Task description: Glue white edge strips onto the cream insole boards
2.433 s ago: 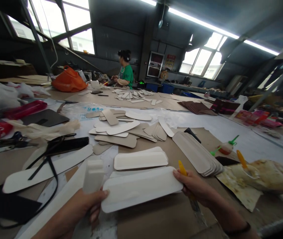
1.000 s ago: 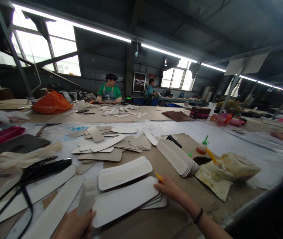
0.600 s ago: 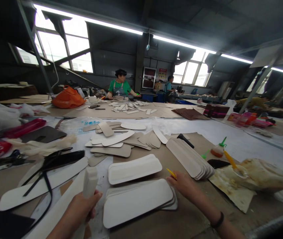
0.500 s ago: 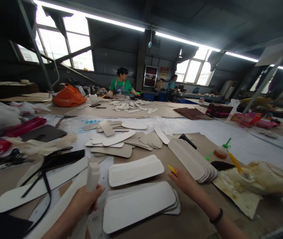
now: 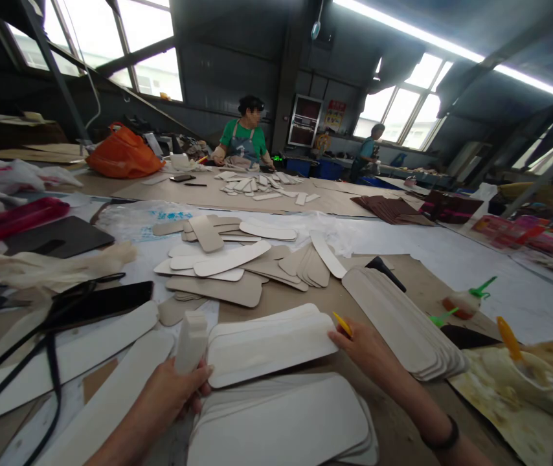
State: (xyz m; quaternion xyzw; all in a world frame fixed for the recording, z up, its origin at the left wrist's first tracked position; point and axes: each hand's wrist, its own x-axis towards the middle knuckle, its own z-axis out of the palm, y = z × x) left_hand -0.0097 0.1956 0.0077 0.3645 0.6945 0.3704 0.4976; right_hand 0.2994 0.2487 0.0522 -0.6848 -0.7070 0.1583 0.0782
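My left hand (image 5: 179,382) is closed around a stack of narrow white strips (image 5: 192,343) that stands upright from the fist. Its thumb meets the left end of a white rounded panel (image 5: 271,346). At the panel's right end is my right hand (image 5: 357,343), its fingertips on the edge. A slim yellow tool (image 5: 342,324) sticks out of that closed hand; its kind I cannot make out. Nearer me lies a fanned pile of larger white panels (image 5: 281,424). To the right of my right hand rests a stack of long beige panels (image 5: 397,323).
Loose white and beige pieces (image 5: 232,259) lie beyond the panel. A glue-smeared tub (image 5: 529,375) with a yellow-handled tool stands right, near a green-capped bottle (image 5: 465,301). Black straps (image 5: 53,362) and a phone-like black slab (image 5: 101,304) lie left. Across the table works a person (image 5: 245,139).
Both hands have come to the ends of the upper white panel, which they were apart from before. The strips remain in my left hand, the yellow tool in my right. The camera view has shifted.
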